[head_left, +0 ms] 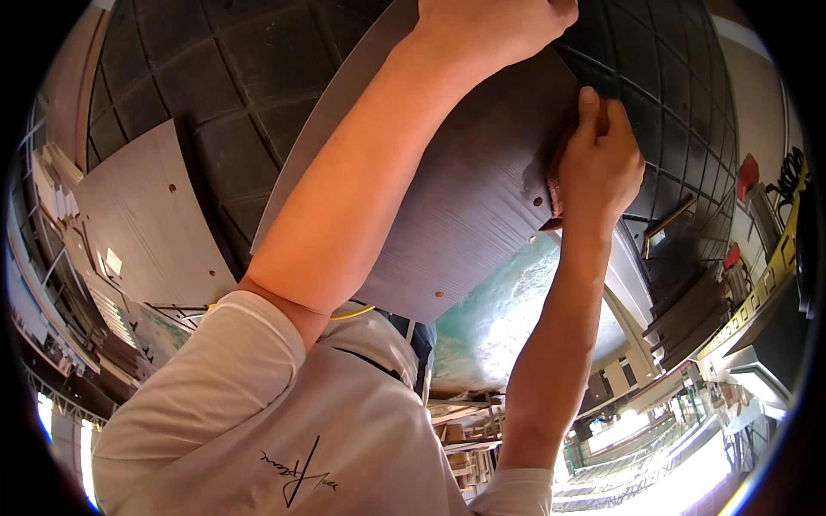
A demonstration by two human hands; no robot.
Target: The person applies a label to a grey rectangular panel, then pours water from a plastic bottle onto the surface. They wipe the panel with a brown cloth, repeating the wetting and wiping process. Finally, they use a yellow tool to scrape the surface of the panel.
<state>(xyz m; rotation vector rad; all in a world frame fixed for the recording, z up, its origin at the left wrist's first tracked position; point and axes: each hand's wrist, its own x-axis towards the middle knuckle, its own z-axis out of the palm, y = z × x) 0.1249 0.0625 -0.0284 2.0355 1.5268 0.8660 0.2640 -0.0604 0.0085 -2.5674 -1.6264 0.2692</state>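
A dark grey wood-grain panel (465,206) with small drilled holes lies tilted in front of me, on a black gridded surface (232,95). My left arm reaches across it. At the top of the view, my left hand (495,30) is closed near the panel's far edge; its fingertips are partly cut off, and what they hold is hidden. At the panel's right edge my right hand (602,163) is closed, thumb uppermost, around a reddish-brown cloth or pad (556,187). That cloth touches the panel's edge beside a drilled hole.
A second grey panel (146,202) with holes lies at the left, apart from the first. On the right are a yellow measuring strip (753,301), a small brass-coloured bar (669,225) and stacked dark boards (688,305). A glossy green-white floor (499,314) shows below.
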